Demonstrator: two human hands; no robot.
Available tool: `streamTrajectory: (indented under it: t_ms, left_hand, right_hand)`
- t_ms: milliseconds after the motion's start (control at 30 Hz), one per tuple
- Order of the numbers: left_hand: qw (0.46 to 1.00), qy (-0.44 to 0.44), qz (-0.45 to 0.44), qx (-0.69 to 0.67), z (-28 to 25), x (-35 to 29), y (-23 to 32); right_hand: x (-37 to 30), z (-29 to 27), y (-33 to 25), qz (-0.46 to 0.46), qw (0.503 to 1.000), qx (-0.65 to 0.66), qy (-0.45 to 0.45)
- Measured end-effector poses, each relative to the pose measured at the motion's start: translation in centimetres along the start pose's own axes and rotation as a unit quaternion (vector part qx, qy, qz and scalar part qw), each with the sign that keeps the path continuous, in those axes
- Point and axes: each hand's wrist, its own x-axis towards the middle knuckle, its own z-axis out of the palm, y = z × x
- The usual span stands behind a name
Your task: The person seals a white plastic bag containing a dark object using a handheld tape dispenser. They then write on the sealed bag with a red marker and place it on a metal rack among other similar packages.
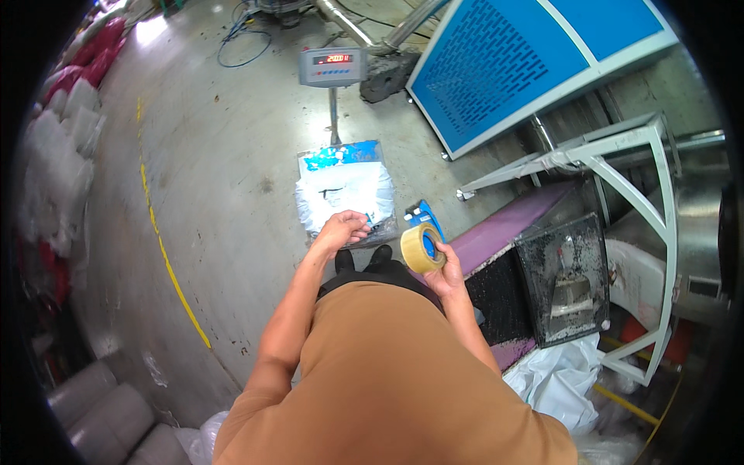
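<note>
My right hand [447,277] is wrapped round a blue tape dispenser, which carries a wide roll of yellowish tape [411,249]. The dispenser's blue head [422,214] points away from me. My left hand [342,233] is closed, its fingertips pinched together over the near part of a white sack [349,190]. A small dark-teal bit shows at those fingertips, too small to name. The full sack lies flat on the platform of a floor scale [375,152]. On a post at the far side, the grey scale display [332,67] is lit with red digits.
A blue and white machine cabinet [504,66] stands far right, with a white metal frame [659,170] nearer. A purple ramp-like panel [504,225] and a black tray [566,279] holding a scoop lie at my right. Plastic-wrapped bundles [58,155] line the left side.
</note>
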Motion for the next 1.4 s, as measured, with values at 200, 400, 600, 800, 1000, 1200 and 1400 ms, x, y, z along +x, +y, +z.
streamTrajectory:
  t_ms: [200, 400, 600, 800, 1000, 1200, 1400]
  left_hand:
    - [0.998, -0.053, -0.005, -0.03, 5.3, -2.6, 5.1]
    - [0.993, -0.069, -0.072, -0.062, 9.1, -1.2, 6.7]
    - [0.991, -0.067, -0.106, -0.038, 11.1, 1.4, 5.7]
    - [0.963, -0.055, -0.176, -0.195, 7.7, 3.4, 3.5]
    - [0.953, -0.067, -0.193, -0.225, 1.4, 3.3, 4.6]
    - [0.974, -0.103, -0.173, -0.109, -6.6, 1.9, 7.4]
    - [0.969, -0.192, -0.15, -0.049, -13.2, -0.2, 9.6]
  right_hand:
    - [-0.9, 0.8, -2.2, 0.015, 1.0, 0.008, 0.003]
    - [-0.4, -2.0, -4.2, -0.034, 0.996, -0.058, -0.06]
    - [-1.8, 0.7, -5.6, -0.207, 0.842, -0.498, -0.016]
    - [-2.6, 3.8, -4.2, -0.272, 0.693, -0.667, 0.016]
    - [0.3, 6.7, -0.3, -0.261, 0.787, -0.559, -0.002]
    - [4.7, 8.9, 6.9, -0.091, 0.992, -0.068, 0.047]
    - [6.0, 14.3, 14.7, -0.078, 0.991, 0.076, 0.082]
